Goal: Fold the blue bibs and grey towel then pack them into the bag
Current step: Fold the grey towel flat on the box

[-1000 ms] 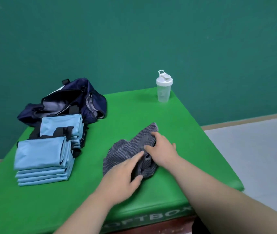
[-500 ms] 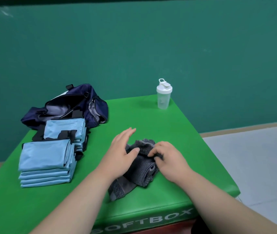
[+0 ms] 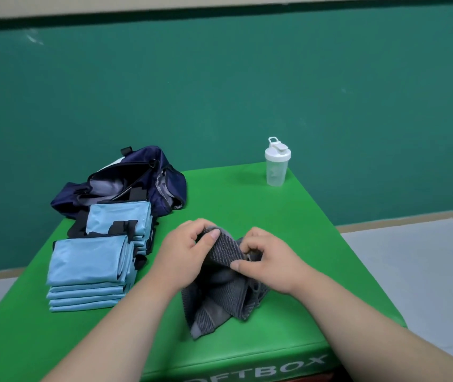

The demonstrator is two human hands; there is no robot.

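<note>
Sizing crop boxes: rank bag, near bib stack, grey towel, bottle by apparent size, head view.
1. bag, though farther back.
2. near bib stack and grey towel: alike, towel bunched and partly covered; unranked.
3. bottle, clearly smallest.

On the green box's (image 3: 261, 351) front edge you can read white letters "FTBOX"; the word's start is cut off.
</note>
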